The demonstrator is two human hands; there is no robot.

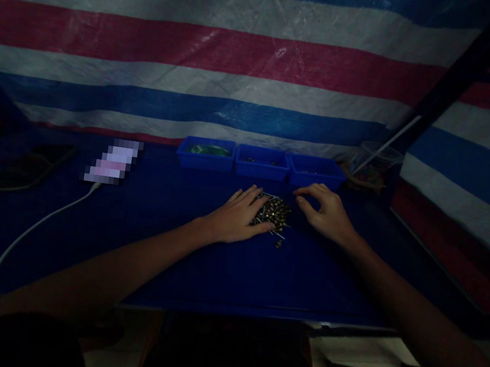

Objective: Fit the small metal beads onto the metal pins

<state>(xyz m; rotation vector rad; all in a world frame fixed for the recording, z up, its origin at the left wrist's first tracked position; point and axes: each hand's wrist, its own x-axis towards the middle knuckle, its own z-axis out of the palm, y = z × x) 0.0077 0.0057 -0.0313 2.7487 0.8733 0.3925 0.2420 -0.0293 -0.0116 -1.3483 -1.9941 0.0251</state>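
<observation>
A heap of small brass-coloured and silvery metal pieces, which look like screws (273,213), lies on the blue tabletop. My left hand (240,214) rests with spread fingers on the left side of this heap, thumb and fingers touching it. Just right of the heap hovers my right hand (325,213), its fingers bent and the thumb tip close to the index tip with a small gap. I see nothing held between them. One loose small piece (279,244) sits apart from the heap, toward the front.
Behind the heap stand three blue bins: the left bin (205,161) with green-tinted contents, the middle bin (260,170) and the right bin (316,179) with small pieces. A clear plastic cup (373,159) stands back right. A phone (113,162) with a white cable (39,221) lies left.
</observation>
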